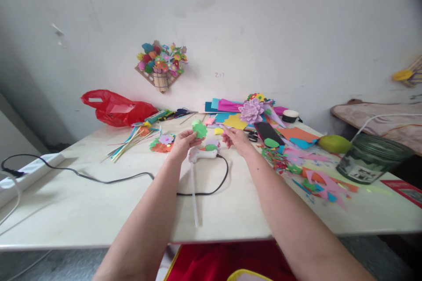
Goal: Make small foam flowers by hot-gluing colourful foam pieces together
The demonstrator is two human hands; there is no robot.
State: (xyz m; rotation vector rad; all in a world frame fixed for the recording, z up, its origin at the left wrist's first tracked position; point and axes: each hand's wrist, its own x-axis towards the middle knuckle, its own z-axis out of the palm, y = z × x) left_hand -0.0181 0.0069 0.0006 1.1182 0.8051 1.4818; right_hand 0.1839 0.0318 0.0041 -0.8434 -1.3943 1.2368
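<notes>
My left hand point(185, 142) grips a green scalloped foam flower point(199, 130) between thumb and fingers, raised over the table. To its right, my right hand point(234, 139) is closed, its fingertips pinched on a tiny pink piece point(224, 133) that is hard to make out. Between and below the hands lies a white glue gun point(202, 154) with a clear glue stick point(194, 197) pointing toward the table's front edge. Colourful foam flowers point(164, 142) lie left of my left hand. A purple and green foam piece point(212, 145) lies behind the glue gun.
A black cable point(112, 181) runs from the power strip point(29, 173) to the left. Behind are a red bag point(120, 109) and foam sheets point(224, 105). Scissors point(252, 136), a phone point(268, 134), foam scraps point(326, 184) and a green jar point(365, 162) stand or lie right.
</notes>
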